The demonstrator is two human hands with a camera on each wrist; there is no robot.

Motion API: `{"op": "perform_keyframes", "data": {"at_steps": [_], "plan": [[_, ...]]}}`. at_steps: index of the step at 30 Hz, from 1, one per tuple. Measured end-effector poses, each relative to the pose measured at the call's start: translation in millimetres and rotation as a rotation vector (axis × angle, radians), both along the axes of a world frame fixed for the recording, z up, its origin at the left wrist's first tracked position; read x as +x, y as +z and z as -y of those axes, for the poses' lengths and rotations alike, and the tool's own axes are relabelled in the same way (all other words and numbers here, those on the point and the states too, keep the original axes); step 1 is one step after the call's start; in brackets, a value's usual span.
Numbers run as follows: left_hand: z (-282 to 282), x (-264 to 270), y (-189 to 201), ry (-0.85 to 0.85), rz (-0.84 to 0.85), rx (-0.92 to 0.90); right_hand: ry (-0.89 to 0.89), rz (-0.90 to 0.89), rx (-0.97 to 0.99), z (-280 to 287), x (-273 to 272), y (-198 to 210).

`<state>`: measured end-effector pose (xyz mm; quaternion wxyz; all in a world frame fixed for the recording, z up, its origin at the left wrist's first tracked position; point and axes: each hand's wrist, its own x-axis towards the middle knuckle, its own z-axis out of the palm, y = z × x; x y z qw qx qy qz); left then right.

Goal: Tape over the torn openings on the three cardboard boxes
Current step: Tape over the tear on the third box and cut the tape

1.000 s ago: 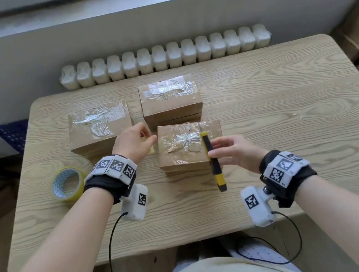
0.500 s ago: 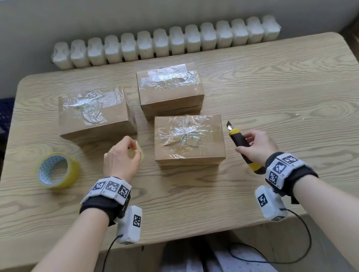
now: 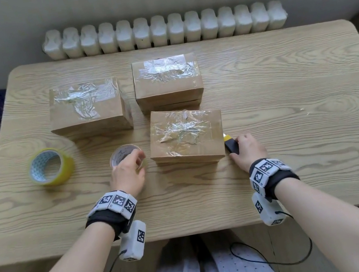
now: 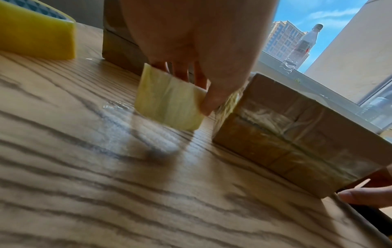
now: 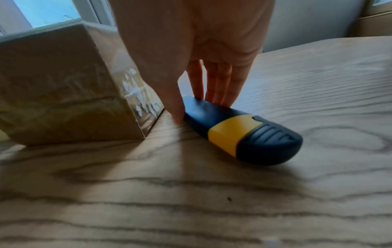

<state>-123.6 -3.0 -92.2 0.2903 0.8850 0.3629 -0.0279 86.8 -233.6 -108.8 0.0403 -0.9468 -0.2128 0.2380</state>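
Note:
Three cardboard boxes stand on the table, each with crinkled clear tape across its top: the left box (image 3: 87, 106), the back box (image 3: 166, 78) and the near box (image 3: 186, 137). My left hand (image 3: 135, 162) pinches a small roll of clear tape (image 3: 124, 156) that stands on the table left of the near box (image 4: 297, 134). In the left wrist view the thumb and fingers hold the roll (image 4: 169, 104) by its sides. My right hand (image 3: 246, 150) holds a blue and yellow utility knife (image 5: 244, 130) between thumb and fingers. The knife lies flat on the table against the near box's right side (image 5: 63, 94).
A larger yellow tape roll (image 3: 51, 167) lies flat at the table's left. A white radiator (image 3: 164, 30) runs behind the wooden table (image 3: 299, 102). Bare tabletop stretches to the right of the boxes and along the front edge. More cardboard stands off the table's right edge.
My right hand has brought the knife down from above the near box to lie on the table beside it. My left hand has moved back from the boxes and set the small roll on the table.

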Motion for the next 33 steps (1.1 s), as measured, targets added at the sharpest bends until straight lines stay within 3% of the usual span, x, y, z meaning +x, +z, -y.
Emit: {"op": "perform_keyframes", "data": {"at_steps": [6,11,16,25,33], "plan": [[2,1,-4,-0.023,-0.029,-0.097,0.028,0.006,0.03,0,-4,-2],[11,13,15,-0.114,0.191,0.13,0.049,0.106,0.41,-4,-8,16],[28,30,22,-0.356,0.174,0.04,0.404,0.1,0.184,-23,-32,34],[27,28,14,-0.269,0.287,-0.135,0.454,0.114,0.148,-69,-64,30],[21,26,14,-0.228,0.278,-0.166,0.602,0.161,0.16,-87,-70,28]]}}
